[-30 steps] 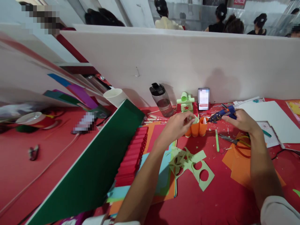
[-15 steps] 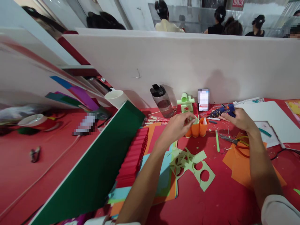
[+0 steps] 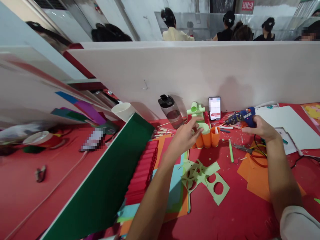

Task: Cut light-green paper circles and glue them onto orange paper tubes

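Observation:
A row of orange paper tubes (image 3: 206, 140) stands upright on the red table. A pale green paper disc (image 3: 205, 127) sits over the top of one tube. My left hand (image 3: 183, 136) is beside it, fingers apart around the disc's left edge; I cannot tell whether they touch it. My right hand (image 3: 266, 128) grips the rear of a dark blue hot glue gun (image 3: 238, 117), whose nozzle points left toward the tubes. Behind the tubes is a small structure of light green paper rolls (image 3: 196, 108). Pale green paper with round cut-outs (image 3: 221, 188) lies in front.
A water bottle (image 3: 171, 111) and a phone (image 3: 215, 108) stand by the white partition (image 3: 175, 70). Scissors (image 3: 246, 149) lie on orange sheets (image 3: 253, 173) at right. A green board (image 3: 105, 180) slants at left beside red corrugated paper (image 3: 142, 173). People sit beyond the partition.
My left fingers have spread from a pinch over the tube, and the green disc now shows on its top. The glue gun and my right hand have shifted slightly right, away from the tubes.

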`<state>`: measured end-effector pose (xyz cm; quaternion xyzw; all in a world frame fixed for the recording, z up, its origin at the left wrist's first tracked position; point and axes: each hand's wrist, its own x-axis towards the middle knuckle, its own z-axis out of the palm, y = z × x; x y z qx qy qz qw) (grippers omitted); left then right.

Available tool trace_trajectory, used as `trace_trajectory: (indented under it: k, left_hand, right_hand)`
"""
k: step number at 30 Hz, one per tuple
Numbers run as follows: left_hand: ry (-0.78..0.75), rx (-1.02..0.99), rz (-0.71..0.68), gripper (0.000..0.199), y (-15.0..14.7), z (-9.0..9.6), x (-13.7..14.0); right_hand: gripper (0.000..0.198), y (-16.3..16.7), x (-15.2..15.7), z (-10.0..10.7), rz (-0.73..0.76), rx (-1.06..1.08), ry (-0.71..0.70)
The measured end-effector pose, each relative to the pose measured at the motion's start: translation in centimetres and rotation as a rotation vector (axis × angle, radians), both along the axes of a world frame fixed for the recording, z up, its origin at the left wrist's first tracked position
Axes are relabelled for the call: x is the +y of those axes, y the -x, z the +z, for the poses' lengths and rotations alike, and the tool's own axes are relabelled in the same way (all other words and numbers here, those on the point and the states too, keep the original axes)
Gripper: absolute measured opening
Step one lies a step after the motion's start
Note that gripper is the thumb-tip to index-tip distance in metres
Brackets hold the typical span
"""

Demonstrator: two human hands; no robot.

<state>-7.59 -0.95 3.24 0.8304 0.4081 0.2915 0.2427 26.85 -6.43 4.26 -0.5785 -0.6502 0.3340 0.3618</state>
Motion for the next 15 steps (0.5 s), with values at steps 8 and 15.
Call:
trace_trajectory:
  k: [8, 15]
  left_hand:
    - [0.011, -0.041, -0.048, 0.025, -0.2, 0.7, -0.3]
    - [0.061, -0.136, -0.049, 0.026, -0.2, 1.0, -0.3]
  right_hand:
    - [0.026, -3.0, 1.9, -2.2, -0.133, -0.103, 0.067]
    - [0.033, -4.0, 2.8, -4.6, -0.204, -0.668, 0.288]
